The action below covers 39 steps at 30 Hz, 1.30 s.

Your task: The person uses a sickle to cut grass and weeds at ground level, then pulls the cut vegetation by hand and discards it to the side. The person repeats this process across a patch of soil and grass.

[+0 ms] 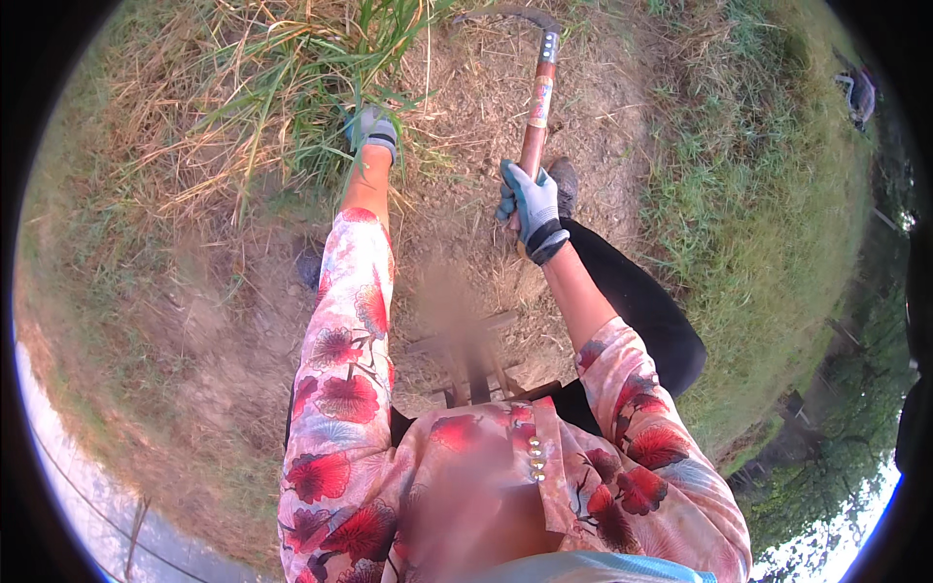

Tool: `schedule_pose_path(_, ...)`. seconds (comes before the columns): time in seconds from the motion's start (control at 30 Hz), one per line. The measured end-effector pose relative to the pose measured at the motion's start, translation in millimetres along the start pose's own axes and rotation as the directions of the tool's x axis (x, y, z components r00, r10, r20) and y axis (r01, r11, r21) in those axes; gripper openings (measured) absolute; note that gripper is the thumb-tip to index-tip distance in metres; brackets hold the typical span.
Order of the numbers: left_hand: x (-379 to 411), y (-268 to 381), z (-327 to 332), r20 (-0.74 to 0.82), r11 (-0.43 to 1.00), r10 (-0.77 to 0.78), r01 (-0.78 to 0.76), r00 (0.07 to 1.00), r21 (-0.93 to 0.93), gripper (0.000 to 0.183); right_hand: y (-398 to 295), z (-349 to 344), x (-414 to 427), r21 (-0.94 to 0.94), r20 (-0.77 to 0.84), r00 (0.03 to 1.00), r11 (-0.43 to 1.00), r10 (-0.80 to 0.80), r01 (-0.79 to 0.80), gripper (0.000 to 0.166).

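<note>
My right hand (531, 200), in a grey and teal work glove, is wrapped around the lower part of a sickle's wooden handle (534, 142). The handle bears a coloured label, and a riveted collar joins it to the curved metal blade (510, 12), which points left at the top of the view. My left hand (373, 130), gloved alike, grips a clump of long green grass (321, 109). Blades of grass hide most of its fingers. The sickle's blade is apart from this clump, to its right.
Dry cut stalks (182, 80) lie at upper left. Beneath me is a low wooden stool (477, 379), partly blurred. My right shoe (565, 182) rests on bare soil (466, 167). Shorter grass (736, 218) grows on the right, with a dark, unclear object (860, 95) farther off.
</note>
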State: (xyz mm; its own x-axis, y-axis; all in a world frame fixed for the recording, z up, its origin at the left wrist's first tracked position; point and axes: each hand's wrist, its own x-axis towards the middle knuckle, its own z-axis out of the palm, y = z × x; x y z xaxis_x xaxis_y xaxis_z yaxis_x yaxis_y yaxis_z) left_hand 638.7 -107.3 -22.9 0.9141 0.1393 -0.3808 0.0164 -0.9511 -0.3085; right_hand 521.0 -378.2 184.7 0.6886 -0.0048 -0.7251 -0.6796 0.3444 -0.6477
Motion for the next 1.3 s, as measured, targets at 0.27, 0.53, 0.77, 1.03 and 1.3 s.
schedule_pose_path(0.27, -36.1, 77.2, -63.5, 0.042, 0.971, 0.236, -0.237, 0.971, 0.022, 0.024, 158.8, -102.4, -28.8, -0.091, -0.084, 0.934, 0.931, 0.346, -0.353, 0.015)
schedule_pose_path(0.53, -43.7, 81.6, -74.2, 0.030, 0.963, 0.224, -0.216, 0.974, -0.159, 0.023, 100.7, -61.6, 23.5, -0.058, -0.097, 0.986, 0.988, 0.139, -0.145, 0.014)
schedule_pose_path(0.77, -65.3, 61.9, -90.9, 0.092, 0.955, 0.286, -0.276, 0.954, -0.110, 0.025, 129.0, -56.3, -37.4, 0.082, -0.015, 0.942, 0.940, 0.335, -0.333, 0.012)
schedule_pose_path(1.03, -70.0, 55.9, -96.6, 0.127, 0.952, 0.305, -0.301, 0.944, -0.047, 0.024, 67.3, -45.4, 33.0, 0.177, -0.062, 0.998, 0.984, -0.018, 0.029, 0.016)
schedule_pose_path(1.3, -99.8, 12.1, -125.7, 0.163, 0.971, 0.237, -0.239, 0.958, -0.009, 0.025, 139.1, -83.7, -58.6, 0.021, -0.038, 0.965, 0.966, 0.258, -0.258, 0.013)
